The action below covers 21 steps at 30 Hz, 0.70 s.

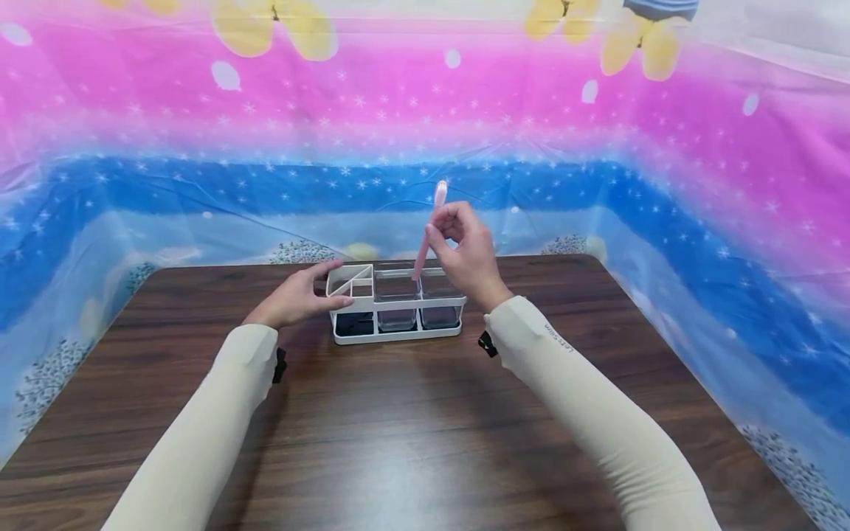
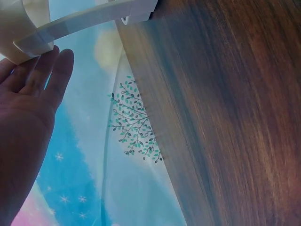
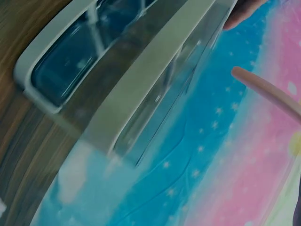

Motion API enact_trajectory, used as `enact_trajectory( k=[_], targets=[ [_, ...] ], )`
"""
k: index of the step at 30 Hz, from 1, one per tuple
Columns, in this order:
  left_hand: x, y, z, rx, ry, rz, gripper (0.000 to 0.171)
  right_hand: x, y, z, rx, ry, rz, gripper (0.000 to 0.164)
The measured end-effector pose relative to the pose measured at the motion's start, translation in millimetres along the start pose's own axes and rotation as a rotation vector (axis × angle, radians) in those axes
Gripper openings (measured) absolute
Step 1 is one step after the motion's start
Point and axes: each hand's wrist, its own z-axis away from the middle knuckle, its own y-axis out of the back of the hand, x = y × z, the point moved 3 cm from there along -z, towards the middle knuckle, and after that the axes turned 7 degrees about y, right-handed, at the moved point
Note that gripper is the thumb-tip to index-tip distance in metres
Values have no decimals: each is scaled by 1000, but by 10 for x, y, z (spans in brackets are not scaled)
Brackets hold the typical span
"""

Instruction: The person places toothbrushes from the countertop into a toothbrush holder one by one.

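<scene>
A white toothbrush holder (image 1: pixel 398 338) with clear cups stands on the table. My left hand (image 1: pixel 292 295) grips its left end, thumb along the front and fingers at the back. In the left wrist view the fingers (image 2: pixel 59 77) touch the white frame (image 2: pixel 80 23). My right hand (image 1: pixel 470 251) pinches a pink toothbrush (image 1: pixel 422 254) between thumb and fingers, head up. The handle's lower end is over the middle of the holder, near the divide between two clear cups. In the right wrist view the handle (image 3: pixel 268 92) appears beside the holder's rim (image 3: pixel 141 77).
The dark wooden table (image 1: pixel 398 428) extends in front of the holder. A patterned pink and blue cloth (image 1: pixel 372 110) hangs behind the table and along both sides. The holder's left part has small divided slots (image 1: pixel 361 282).
</scene>
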Motion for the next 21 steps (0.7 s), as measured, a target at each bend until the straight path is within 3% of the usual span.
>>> enact_trajectory(
  k=[5, 10, 17, 21],
  targets=[
    [-16, 2, -2, 8, 10, 24, 93, -42, -230, -57, -25, 12, -51, 11],
    [-23, -2, -12, 15, 13, 36, 93, -54, -437, -72, -79, 3, -35, 10],
    [-18, 3, 0, 0, 10, 46, 96, 260, -707, 26, -145, -18, -58, 10],
    [-23, 3, 20, 5, 18, 61, 95, 316, -824, 94, -195, -30, -36, 8]
  ],
)
